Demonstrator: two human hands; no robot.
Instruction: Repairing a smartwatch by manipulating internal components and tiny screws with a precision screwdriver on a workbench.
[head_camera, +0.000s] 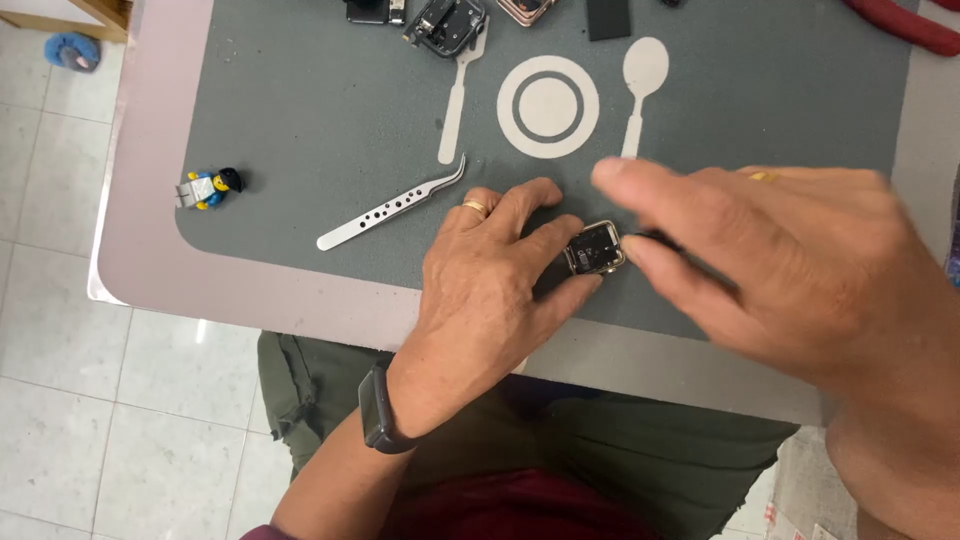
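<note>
A small square metal watch case (594, 248) with dark insides lies on the grey mat (330, 110). My left hand (490, 280) rests flat on the mat and pinches the case between thumb and forefinger; it wears a gold ring and a dark wristband. My right hand (770, 260) hovers just right of the case, blurred, its thumb tip touching the case's right edge. A thin dark tool seems to sit under its fingers, mostly hidden.
Curved silver tweezers (392, 204) lie left of my left hand. A small toy figure (208, 187) lies at the mat's left edge. Dark device parts (445, 22) crowd the far edge, with red handles (900, 25) at top right. The table's near edge runs below my hands.
</note>
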